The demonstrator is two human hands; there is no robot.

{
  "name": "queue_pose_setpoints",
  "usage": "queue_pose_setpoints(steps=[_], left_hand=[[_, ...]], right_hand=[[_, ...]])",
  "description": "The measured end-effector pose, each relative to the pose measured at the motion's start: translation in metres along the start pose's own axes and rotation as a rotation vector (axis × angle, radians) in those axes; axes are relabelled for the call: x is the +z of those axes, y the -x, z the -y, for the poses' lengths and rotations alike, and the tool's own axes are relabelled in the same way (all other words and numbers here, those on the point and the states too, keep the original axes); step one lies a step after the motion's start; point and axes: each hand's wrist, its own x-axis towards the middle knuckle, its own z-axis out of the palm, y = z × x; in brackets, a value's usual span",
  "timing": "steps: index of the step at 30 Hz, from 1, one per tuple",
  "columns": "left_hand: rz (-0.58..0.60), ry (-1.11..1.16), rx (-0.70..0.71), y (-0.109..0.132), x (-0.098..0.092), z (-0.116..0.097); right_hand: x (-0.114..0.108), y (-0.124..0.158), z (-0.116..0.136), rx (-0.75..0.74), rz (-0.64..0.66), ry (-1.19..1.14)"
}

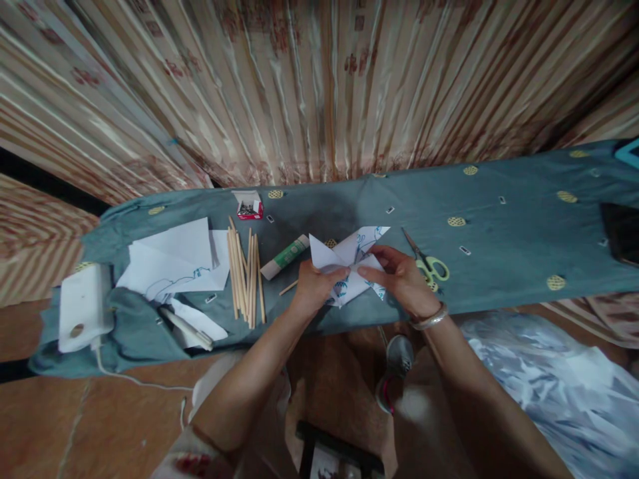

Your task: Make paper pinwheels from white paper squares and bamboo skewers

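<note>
A white paper pinwheel [352, 256] with blue drawn lines is held over the near edge of the cloth-covered table. My left hand [318, 283] pinches it left of its centre, thumb on top. From the right, my right hand [399, 276] grips the folded paper, its thumb close to the middle; a bracelet circles that wrist. Just left of the pinwheel lies a green-and-white glue stick [285, 257]. One thin wooden stick [288, 287] pokes out beside my left hand. Scissors [428, 261] with light green handles rest right of my right hand.
Several wooden sticks [244, 276] lie in a bunch at left, below an open red box [249, 205] of small metal pieces. Paper sheets [174, 259] and a white device [86, 307] with a cord are farther left. A dark device [622, 233] sits at far right.
</note>
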Motion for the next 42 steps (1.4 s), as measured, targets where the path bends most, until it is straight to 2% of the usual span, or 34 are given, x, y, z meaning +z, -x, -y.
queue_pose_setpoints(steps=[4,17,28,30,36,37,39,42], left_hand=[[0.006,-0.066,0.025,-0.001,-0.001,0.003],[-0.012,-0.114,0.111,0.000,0.001,0.002],[0.008,-0.134,0.134,0.004,-0.001,-0.001],[0.035,-0.149,0.140,0.004,-0.002,0.000],[0.147,0.076,0.191,0.004,-0.019,-0.005],[0.153,0.085,0.212,0.003,-0.025,-0.007],[0.143,-0.010,0.338,0.002,-0.037,-0.009],[0.106,-0.385,0.671,0.005,-0.049,-0.012]], right_hand=[[0.002,0.000,0.002,0.001,-0.023,-0.030],[0.007,0.002,-0.002,-0.167,-0.116,0.221],[0.019,0.012,-0.005,-0.280,-0.308,0.483],[0.019,0.012,-0.004,-0.269,-0.310,0.430],[0.009,0.006,0.000,-0.071,-0.189,-0.081],[0.006,0.007,0.002,-0.041,-0.180,-0.122],[0.000,0.009,0.006,-0.003,-0.157,-0.169],[-0.008,0.013,0.010,0.022,-0.136,-0.187]])
